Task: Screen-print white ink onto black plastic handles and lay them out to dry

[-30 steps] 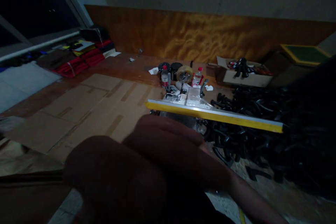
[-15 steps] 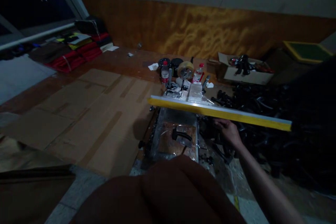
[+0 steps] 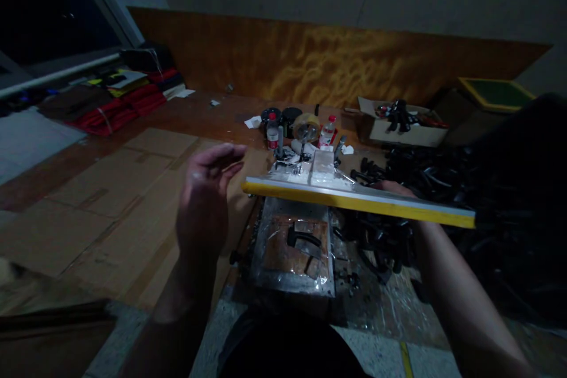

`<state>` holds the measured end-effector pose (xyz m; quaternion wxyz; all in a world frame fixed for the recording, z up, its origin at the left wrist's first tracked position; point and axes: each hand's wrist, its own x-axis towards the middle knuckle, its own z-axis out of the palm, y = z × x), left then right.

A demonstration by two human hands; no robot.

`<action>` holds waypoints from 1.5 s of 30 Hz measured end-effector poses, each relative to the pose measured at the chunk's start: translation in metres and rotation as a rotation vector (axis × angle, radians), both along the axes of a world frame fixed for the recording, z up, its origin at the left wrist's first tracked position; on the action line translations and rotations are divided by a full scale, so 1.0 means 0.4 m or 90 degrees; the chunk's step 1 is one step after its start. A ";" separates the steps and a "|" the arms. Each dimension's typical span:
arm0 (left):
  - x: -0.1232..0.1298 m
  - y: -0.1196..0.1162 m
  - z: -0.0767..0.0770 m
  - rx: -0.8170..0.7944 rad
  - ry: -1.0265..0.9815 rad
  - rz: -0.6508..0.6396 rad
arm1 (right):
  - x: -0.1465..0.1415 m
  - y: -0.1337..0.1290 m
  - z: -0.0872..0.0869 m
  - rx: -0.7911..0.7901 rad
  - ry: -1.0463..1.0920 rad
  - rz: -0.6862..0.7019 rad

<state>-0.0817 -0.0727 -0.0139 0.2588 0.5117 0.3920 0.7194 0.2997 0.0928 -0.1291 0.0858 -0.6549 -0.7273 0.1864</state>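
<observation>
Here, shows the black curved piece [image 3: 305,240] lying on the metal plate [image 3: 277,277], with the yellow-edged bar [image 3: 361,201] slanting across, just beyond it in view. Holds the left hand [image 3: 206,195] up beside the bar's left end, fingers loosely curled, moderately apart and around nothing, and reaches the right hand [image 3: 398,189] in behind the bar near the heap of black parts [image 3: 425,189], fingers mostly hidden, can't tell how open or what's in them. Farther out, spots the tape roll [image 3: 306,128] between two red-capped bottles [image 3: 272,133], plus flattened cardboard [image 3: 150,159] over the counter [image 3: 212,111].
</observation>
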 end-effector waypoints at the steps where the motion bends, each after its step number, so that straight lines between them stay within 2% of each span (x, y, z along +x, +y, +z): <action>1: 0.007 0.013 -0.010 -0.024 0.025 -0.023 | -0.012 0.013 0.032 -0.009 -0.040 0.000; 2: 0.015 0.020 -0.022 -0.047 0.062 -0.041 | -0.031 0.025 0.062 0.008 -0.051 0.008; 4: 0.032 0.019 -0.056 -0.064 0.141 -0.043 | -0.086 0.045 0.105 0.104 -0.005 0.046; 6: 0.046 -0.004 -0.097 -0.036 0.169 -0.020 | -0.155 0.059 0.124 0.190 0.055 0.135; 8: 0.053 -0.040 -0.142 0.000 0.152 -0.011 | -0.222 0.064 0.121 0.216 0.053 0.231; 10: 0.055 -0.078 -0.187 0.015 0.157 -0.015 | -0.275 0.057 0.108 0.187 0.008 0.297; 12: 0.054 -0.111 -0.228 0.019 0.186 -0.007 | -0.306 0.039 0.098 0.133 -0.026 0.296; 14: 0.055 -0.136 -0.262 0.008 0.206 0.005 | -0.319 0.013 0.097 0.080 -0.016 0.288; 17: 0.058 -0.157 -0.296 0.009 0.195 0.022 | -0.324 -0.028 0.116 -0.027 -0.002 0.337; 19: 0.060 -0.162 -0.308 0.010 0.193 0.023 | -0.327 -0.052 0.132 -0.043 -0.015 0.362; 23: 0.059 -0.164 -0.316 -0.009 0.200 0.021 | -0.328 -0.082 0.150 0.050 -0.049 0.342; 27: 0.058 -0.162 -0.325 0.000 0.196 0.029 | -0.313 -0.096 0.134 0.089 -0.203 0.300; 30: 0.058 -0.160 -0.338 0.003 0.199 0.031 | -0.295 -0.102 0.116 0.098 -0.262 0.278; 34: 0.062 -0.161 -0.344 0.023 0.195 0.022 | -0.274 -0.107 0.102 0.092 -0.296 0.272; 39: 0.071 -0.161 -0.327 0.039 0.188 0.028 | -0.260 -0.113 0.095 0.063 -0.307 0.242; 45: 0.074 -0.158 -0.321 0.058 0.192 0.046 | -0.316 -0.112 0.116 0.033 -0.280 0.200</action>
